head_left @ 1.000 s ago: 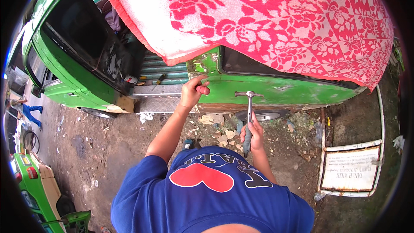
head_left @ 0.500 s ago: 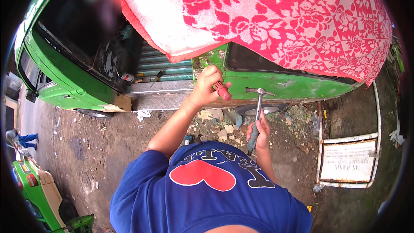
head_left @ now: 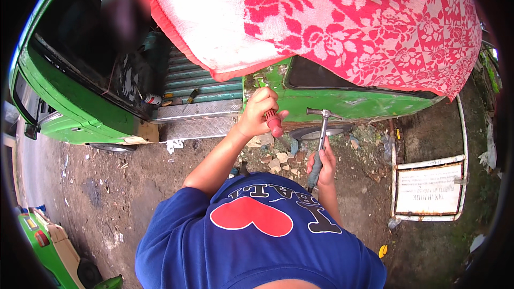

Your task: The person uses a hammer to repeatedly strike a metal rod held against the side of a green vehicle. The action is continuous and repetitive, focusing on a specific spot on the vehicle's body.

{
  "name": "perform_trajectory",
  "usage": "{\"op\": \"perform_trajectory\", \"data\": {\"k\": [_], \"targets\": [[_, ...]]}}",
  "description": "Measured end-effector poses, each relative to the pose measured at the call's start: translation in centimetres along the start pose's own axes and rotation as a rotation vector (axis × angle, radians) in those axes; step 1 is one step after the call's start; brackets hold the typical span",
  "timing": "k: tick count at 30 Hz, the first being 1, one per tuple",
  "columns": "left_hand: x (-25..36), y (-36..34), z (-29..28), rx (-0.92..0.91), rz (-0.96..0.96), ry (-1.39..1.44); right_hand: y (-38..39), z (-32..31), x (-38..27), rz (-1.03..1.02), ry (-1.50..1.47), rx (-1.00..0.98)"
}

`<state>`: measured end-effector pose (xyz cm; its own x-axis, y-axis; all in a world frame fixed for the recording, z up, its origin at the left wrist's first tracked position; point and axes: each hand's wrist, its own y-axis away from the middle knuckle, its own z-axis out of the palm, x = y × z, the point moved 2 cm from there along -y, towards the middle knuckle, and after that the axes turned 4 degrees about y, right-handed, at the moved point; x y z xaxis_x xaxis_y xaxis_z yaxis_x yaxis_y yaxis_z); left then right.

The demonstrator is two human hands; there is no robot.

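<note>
My left hand (head_left: 259, 113) is closed around the fluted red handle of a screwdriver (head_left: 274, 123). Its butt end points back toward me, and the blade is mostly hidden by my fist. The fist is held up against or just in front of the chipped edge of the green vehicle panel (head_left: 332, 101), beside the door opening; contact cannot be made out. To the right, my right hand (head_left: 324, 165) grips the grey handle of a hammer (head_left: 322, 142). The hammer stands upright, its metal head (head_left: 319, 112) level with the screwdriver handle and a little apart from it.
A red and white floral cloth (head_left: 342, 27) drapes over the vehicle's roof and window. A metal step (head_left: 201, 120) and ribbed floor (head_left: 198, 75) holding a brush (head_left: 193, 95) lie left. Rubble (head_left: 281, 161) litters the ground. A white-framed sign (head_left: 428, 191) stands right, another green vehicle (head_left: 48, 246) lower left.
The view has shifted slightly, moving the vehicle left in the picture. My left hand with the screwdriver sits slightly lower; the hammer is nearly unmoved. The person at far left is out of view.
</note>
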<state>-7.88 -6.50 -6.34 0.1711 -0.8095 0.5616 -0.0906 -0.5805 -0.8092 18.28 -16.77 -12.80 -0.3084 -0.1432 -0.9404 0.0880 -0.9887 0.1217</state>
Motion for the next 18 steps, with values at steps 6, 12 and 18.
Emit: {"op": "perform_trajectory", "data": {"k": [6,12,18], "targets": [[0.0,-0.2,-1.2,-0.057,0.025,0.054,-0.1,1.8,0.3,-0.007,0.013,0.014],[-0.2,0.0,-1.4,-0.101,-0.028,0.145,0.2,3.1,0.8,-0.019,0.007,0.039],[-0.6,-0.3,-1.9,-0.13,0.03,0.157,0.8,4.5,0.5,-0.056,-0.001,0.076]]}}
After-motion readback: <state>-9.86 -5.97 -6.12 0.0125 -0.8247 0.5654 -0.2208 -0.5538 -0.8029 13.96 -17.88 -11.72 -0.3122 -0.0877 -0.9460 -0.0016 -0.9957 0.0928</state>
